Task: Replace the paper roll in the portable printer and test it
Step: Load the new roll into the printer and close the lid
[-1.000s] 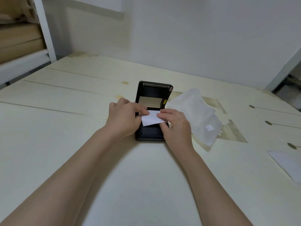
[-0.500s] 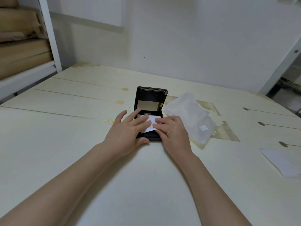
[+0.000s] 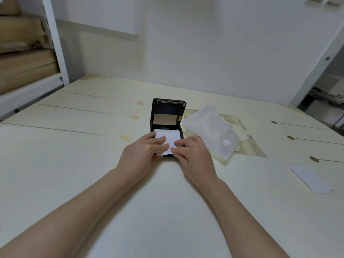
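Observation:
A black portable printer (image 3: 168, 112) lies on the pale wooden table (image 3: 74, 155) with its lid standing up at the far side. A white strip of paper (image 3: 168, 139) runs out of the roll compartment over the printer's near half. My left hand (image 3: 143, 154) lies flat on the strip's left side, fingers pressing it down. My right hand (image 3: 191, 151) pinches the strip's near right edge against the printer. The roll itself is hidden under the paper and my hands.
A crumpled clear plastic wrapper (image 3: 212, 130) with a small white sticker lies just right of the printer. A loose white slip of paper (image 3: 310, 178) rests near the table's right edge. White shelf posts with cardboard stand at far left (image 3: 54, 43).
My left hand went from gripping the printer's side to lying flat over the paper. The strip now lies pulled out longer and flatter over the printer. The camera view tilted up.

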A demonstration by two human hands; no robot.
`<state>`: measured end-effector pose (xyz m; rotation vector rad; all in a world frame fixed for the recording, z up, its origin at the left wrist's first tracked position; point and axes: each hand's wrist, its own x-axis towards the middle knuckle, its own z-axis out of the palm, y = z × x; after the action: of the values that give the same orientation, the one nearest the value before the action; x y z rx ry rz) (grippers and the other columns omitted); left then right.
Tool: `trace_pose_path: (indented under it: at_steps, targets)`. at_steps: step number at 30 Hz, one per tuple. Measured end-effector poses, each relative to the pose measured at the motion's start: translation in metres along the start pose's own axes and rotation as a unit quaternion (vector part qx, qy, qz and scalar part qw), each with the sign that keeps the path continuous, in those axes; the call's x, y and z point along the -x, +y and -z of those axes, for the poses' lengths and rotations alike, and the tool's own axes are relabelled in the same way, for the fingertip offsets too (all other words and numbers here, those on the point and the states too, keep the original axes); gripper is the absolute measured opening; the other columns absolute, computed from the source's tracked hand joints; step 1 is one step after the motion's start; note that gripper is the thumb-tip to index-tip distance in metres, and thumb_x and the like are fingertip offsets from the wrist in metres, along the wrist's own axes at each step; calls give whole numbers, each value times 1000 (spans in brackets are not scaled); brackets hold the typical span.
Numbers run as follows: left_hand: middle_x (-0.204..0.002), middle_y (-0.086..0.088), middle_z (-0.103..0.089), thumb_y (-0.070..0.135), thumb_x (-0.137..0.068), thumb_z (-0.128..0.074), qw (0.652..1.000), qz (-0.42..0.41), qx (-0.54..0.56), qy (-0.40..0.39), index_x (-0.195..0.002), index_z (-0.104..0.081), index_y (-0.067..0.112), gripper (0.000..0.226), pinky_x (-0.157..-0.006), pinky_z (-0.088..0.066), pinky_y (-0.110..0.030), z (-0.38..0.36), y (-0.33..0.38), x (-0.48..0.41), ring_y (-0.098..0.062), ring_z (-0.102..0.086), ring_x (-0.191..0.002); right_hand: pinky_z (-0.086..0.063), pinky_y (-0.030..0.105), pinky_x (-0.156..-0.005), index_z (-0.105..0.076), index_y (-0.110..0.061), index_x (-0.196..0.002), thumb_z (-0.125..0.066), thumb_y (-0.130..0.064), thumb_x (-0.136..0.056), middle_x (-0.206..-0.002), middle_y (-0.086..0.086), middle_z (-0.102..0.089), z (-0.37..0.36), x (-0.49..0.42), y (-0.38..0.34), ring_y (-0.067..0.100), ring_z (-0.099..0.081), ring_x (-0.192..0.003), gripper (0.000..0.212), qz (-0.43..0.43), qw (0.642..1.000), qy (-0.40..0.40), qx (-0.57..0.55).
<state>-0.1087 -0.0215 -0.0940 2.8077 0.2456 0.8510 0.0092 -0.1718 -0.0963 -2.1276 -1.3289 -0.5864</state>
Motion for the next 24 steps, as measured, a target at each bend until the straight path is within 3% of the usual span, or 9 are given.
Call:
trace_pose_path:
  at_steps: [4, 9, 12, 13, 15, 17, 19, 21, 24]
  targets:
    - [-119, 26, -65, 21, -95, -61, 999, 13, 24, 16, -102, -71, 31, 16, -65, -49, -25, -3, 1, -5, -13, -53, -130, -45, 20, -71, -81, -19, -90, -73, -15, -83, -96, -2, -75, -1, -1, -1, 19, -55, -98, 12, -13, 1000, 15, 2]
    - [-101, 18, -75, 9, -81, -75, 996, 37, 43, 71, -85, -77, 28, 20, -61, -51, -21, -10, 5, -7, -19, -66, -114, -42, 19, -69, -81, -20, -89, -74, -17, -83, -95, -4, -74, 0, 2, -3, 16, -53, -98, 10, -18, 1000, 13, 7]
    - [-85, 9, -77, -2, -70, -80, 994, 51, 58, 82, -66, -74, 23, 26, -61, -46, -20, -15, 3, -7, -15, -70, -101, -39, 19, -67, -81, -19, -86, -76, -17, -81, -92, -5, -73, 2, 4, -3, 13, -48, -97, 8, -15, 1000, 17, 13]
    - [-84, 6, -77, -4, -68, -81, 992, 49, 75, 86, -67, -77, 22, 26, -63, -49, -22, -15, 2, -7, -15, -70, -99, -38, 19, -66, -81, -19, -85, -77, -16, -80, -91, -5, -72, 2, 4, -3, 13, -47, -96, 7, -15, 1000, 19, 15]
    - [-89, 9, -78, 2, -69, -83, 990, 57, 105, 78, -71, -80, 24, 23, -68, -57, -30, -10, 3, -7, -13, -69, -101, -36, 19, -65, -81, -20, -83, -78, -17, -79, -88, -6, -71, 2, 5, -4, 13, -47, -94, 6, -19, 999, 20, 16]
    - [-106, 22, -72, 31, -76, -82, 989, 86, 118, 26, -86, -80, 32, 10, -83, -55, -30, -3, 5, -4, -4, -58, -118, -35, 19, -65, -81, -20, -83, -79, -17, -79, -88, -6, -69, 2, 5, -5, 15, -50, -94, 6, -25, 999, 18, 14]
    - [-114, 29, -64, 56, -79, -70, 986, 112, 123, -15, -93, -78, 36, 25, -90, -48, -26, 2, 6, -3, 4, -44, -126, -35, 19, -64, -81, -21, -83, -79, -19, -80, -87, -6, -69, 3, 5, -5, 18, -54, -93, 4, -26, 1000, 13, 11]
    - [-112, 24, -69, 53, -85, -64, 982, 130, 137, -1, -88, -79, 35, 23, -87, -46, -26, 3, 7, -10, -1, -49, -127, -35, 21, -63, -81, -21, -82, -78, -17, -81, -86, -6, -68, 3, 5, -5, 21, -55, -91, 5, -20, 1000, 11, 12]
    - [-103, 13, -71, 32, -84, -70, 971, 172, 165, 23, -85, -79, 27, 11, -81, -43, -25, -1, 6, -23, -12, -56, -113, -35, 20, -64, -81, -19, -81, -77, -17, -81, -86, -6, -68, 4, 5, -5, 18, -53, -92, 5, -15, 1000, 11, 16]
